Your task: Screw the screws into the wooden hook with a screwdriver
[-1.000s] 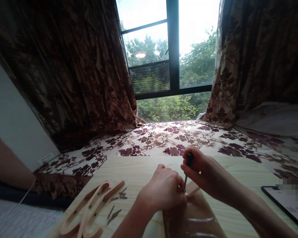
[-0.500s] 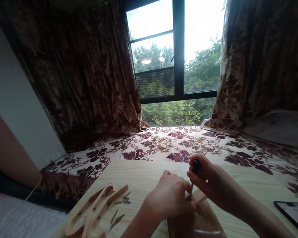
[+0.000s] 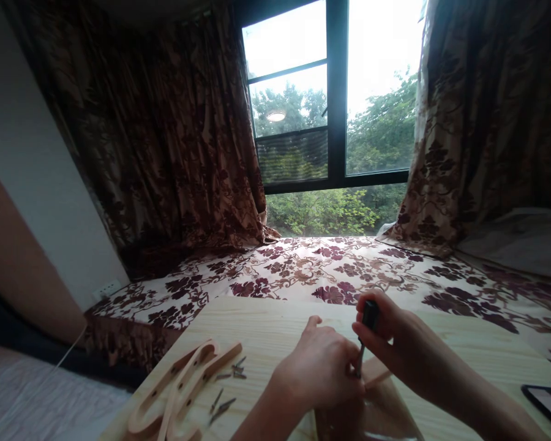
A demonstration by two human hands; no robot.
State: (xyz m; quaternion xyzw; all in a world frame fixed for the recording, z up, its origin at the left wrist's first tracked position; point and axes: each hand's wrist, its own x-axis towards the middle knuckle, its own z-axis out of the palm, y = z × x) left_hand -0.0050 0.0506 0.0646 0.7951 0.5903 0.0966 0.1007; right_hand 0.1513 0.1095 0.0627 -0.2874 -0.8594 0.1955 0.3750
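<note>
My right hand (image 3: 390, 334) is wrapped round the black handle of a screwdriver (image 3: 370, 315). Its thin shaft points down, the tip close to my left fingers. My left hand (image 3: 319, 367) is closed beside that tip, and its fingers hide whatever is in them. Under the tip lies a pale wooden piece (image 3: 376, 372), partly covered by both hands. A glossy brown board (image 3: 386, 407) extends below it towards me. To the left, several curved wooden pieces with dark holes (image 3: 195, 383) lie in a group. Several loose screws (image 3: 223, 409) lie between them and my left arm.
Everything lies on a light wooden tabletop (image 3: 257, 318). A dark-edged flat device (image 3: 548, 404) sits at the right edge. Behind the table is a ledge with flowered cloth (image 3: 298, 263), below a window between patterned curtains (image 3: 202, 153).
The whole view has shifted slightly, so things appear a little further right. Both hands keep their places at the wooden piece, and the screwdriver stays in my right hand.
</note>
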